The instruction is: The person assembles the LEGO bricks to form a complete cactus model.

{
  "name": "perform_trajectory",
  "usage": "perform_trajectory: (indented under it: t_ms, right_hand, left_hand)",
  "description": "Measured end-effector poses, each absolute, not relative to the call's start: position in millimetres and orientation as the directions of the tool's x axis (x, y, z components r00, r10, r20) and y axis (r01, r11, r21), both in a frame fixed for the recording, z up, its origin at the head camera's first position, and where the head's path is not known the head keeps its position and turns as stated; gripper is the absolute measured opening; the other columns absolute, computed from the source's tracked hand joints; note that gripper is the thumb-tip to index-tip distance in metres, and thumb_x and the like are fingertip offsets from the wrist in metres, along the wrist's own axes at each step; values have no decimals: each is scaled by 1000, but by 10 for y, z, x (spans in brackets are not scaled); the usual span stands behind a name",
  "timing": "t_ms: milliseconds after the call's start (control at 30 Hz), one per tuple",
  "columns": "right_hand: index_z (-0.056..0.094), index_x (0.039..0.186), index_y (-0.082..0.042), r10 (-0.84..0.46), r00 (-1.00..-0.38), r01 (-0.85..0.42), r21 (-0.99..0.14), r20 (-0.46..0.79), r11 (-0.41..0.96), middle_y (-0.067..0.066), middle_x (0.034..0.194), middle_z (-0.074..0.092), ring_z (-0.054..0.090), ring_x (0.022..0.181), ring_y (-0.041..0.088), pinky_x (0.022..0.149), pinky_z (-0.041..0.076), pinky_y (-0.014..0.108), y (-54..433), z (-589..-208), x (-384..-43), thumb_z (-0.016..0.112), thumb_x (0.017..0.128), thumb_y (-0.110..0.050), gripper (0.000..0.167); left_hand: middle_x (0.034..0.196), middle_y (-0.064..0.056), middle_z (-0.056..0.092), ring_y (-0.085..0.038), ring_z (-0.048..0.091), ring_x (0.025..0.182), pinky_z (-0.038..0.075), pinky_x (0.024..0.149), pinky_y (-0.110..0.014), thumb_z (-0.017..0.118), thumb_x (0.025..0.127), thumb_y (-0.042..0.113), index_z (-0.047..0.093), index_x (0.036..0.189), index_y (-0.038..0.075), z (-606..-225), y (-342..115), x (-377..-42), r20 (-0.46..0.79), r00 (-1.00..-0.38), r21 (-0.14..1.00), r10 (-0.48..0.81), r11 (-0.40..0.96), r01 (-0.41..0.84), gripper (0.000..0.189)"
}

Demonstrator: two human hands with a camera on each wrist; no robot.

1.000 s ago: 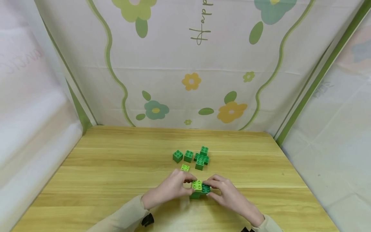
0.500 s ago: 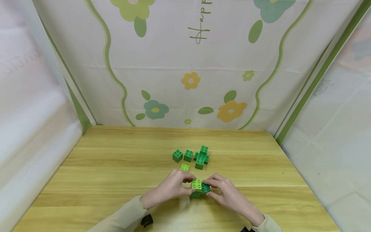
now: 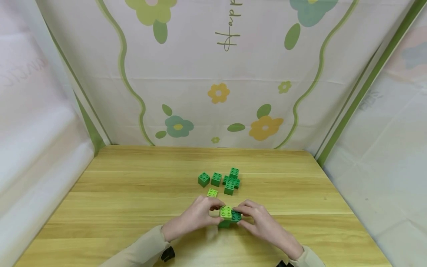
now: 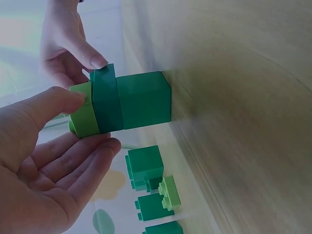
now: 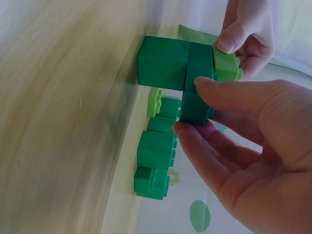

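A small stack of toy building bricks stands on the table before me. At its base is a green square brick (image 4: 145,100). A flatter dark green brick (image 5: 197,105) lies across it and sticks out to the right. On the left part of that sits a light green brick (image 3: 225,212). My left hand (image 3: 197,215) pinches the light green brick between thumb and fingers. From the other side, my right hand (image 3: 261,222) pinches the overhanging end of the dark green brick. The left wrist view shows the light green brick flush against the dark green one.
Beyond the stack lie a loose light green brick (image 3: 212,193) and two green bricks, one left (image 3: 204,180) and one right (image 3: 216,179). Beside them is a cross-shaped green brick assembly (image 3: 231,181). Flowered cloth (image 3: 200,66) walls off the wooden table's (image 3: 133,193) back and sides.
Both hands keep their hold and the stack stays in place. Only a slight shift of the head view shows.
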State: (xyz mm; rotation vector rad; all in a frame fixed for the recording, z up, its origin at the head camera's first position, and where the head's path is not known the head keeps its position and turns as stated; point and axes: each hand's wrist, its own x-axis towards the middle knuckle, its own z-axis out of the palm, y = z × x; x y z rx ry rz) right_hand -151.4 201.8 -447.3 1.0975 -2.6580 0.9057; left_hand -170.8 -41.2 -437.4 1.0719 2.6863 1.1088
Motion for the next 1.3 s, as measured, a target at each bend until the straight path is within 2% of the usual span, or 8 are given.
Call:
perform_trajectory:
  t_ms: [400, 867, 1300]
  right_hand:
    - [69, 117, -5, -612, -720, -685, -478, 327, 550, 2, 106, 68, 68, 94, 13, 80, 61, 23, 2024, -4486, -1522, 79, 79, -5, 38]
    - [69, 116, -4, -609, -723, -681, -483, 327, 549, 3, 106, 69, 68, 94, 12, 79, 61, 25, 2024, -4489, -1520, 79, 80, -5, 37]
    - [69, 116, -4, -607, -723, -681, -486, 330, 548, 3, 107, 68, 69, 95, 14, 80, 62, 28, 2019, -4491, -1513, 78, 79, -5, 38]
  left_hand:
    - [105, -8, 77, -18, 73, 91, 57, 79, -15, 80, 79, 12, 72, 112, 4, -4411, -419, -1699, 191, -782, 653, 593, 518, 552, 34]
    - [103, -9, 77, -18, 73, 88, 58, 77, -17, 81, 79, 12, 72, 111, 4, -4442, -431, -1711, 185, -786, 692, 591, 490, 531, 34]
    - [104, -9, 76, -14, 73, 88, 56, 77, -12, 82, 80, 15, 71, 112, 5, -4453, -446, -1705, 144, -798, 741, 584, 471, 479, 35]
